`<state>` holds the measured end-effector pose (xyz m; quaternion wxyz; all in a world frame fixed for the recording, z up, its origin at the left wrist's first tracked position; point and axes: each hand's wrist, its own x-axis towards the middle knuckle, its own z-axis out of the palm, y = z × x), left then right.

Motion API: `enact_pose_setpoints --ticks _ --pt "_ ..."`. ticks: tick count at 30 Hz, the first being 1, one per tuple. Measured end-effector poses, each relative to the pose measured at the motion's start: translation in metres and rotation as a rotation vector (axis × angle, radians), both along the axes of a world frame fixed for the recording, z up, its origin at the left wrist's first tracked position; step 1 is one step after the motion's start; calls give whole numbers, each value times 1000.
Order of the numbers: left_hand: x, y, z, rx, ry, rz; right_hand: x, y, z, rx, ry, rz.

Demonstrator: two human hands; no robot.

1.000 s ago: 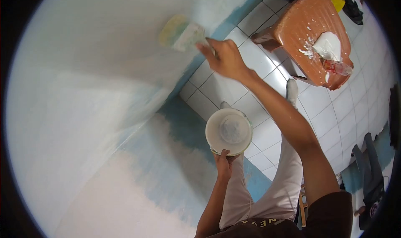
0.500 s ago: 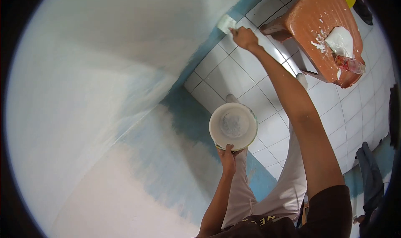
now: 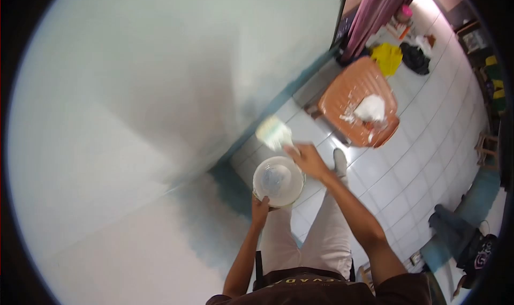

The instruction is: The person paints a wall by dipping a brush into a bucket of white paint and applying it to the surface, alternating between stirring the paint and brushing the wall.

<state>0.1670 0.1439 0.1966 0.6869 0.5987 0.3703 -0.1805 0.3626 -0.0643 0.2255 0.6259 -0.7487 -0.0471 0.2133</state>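
Note:
A wide paintbrush (image 3: 274,133) with pale bristles is gripped by its handle in my right hand (image 3: 307,160), a little above and beyond the bucket. My left hand (image 3: 261,209) is closed on the near rim of a white paint bucket (image 3: 290,197), thumb over the edge. Whitish paint residue (image 3: 273,180) shows at the bottom of the bucket. Beside the brush stands the wall (image 3: 160,64), coated in white, with a strip of blue (image 3: 292,85) showing along its lower edge. Patchy blue also shows on the adjoining wall (image 3: 134,241).
An orange plastic stool (image 3: 342,93), spattered white, stands at the right with a white bag (image 3: 370,108) on it. Beyond it lie a yellow bag (image 3: 386,58) and a black bag (image 3: 415,58). A purple curtain (image 3: 369,16) hangs at the back. Dark clothing (image 3: 452,230) is at the right.
My right hand has drawn the brush away from the wall's lower edge, back toward the bucket. My left hand keeps hold of the bucket. The view has shifted, showing more of the room.

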Motion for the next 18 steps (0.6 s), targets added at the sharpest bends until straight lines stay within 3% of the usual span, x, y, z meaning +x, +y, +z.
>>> enact_pose_setpoints --ticks 1,3,8,12,17,18 --pt "7 2 10 -17 -46 4 -20 -18 18 -57 114 32" --pt "26 -1 31 53 10 -125 -55 -57 50 -162 -28 97" --pt "60 -22 109 88 -63 -244 -112 -140 126 -175 126 147" --pt "87 -60 209 139 -150 -474 -102 -188 174 -317 44 192" --pt "95 -107 243 190 -261 -551 -59 -216 208 -267 -234 250" --pt "91 -113 264 222 -271 -554 -47 -216 229 -294 -145 349"
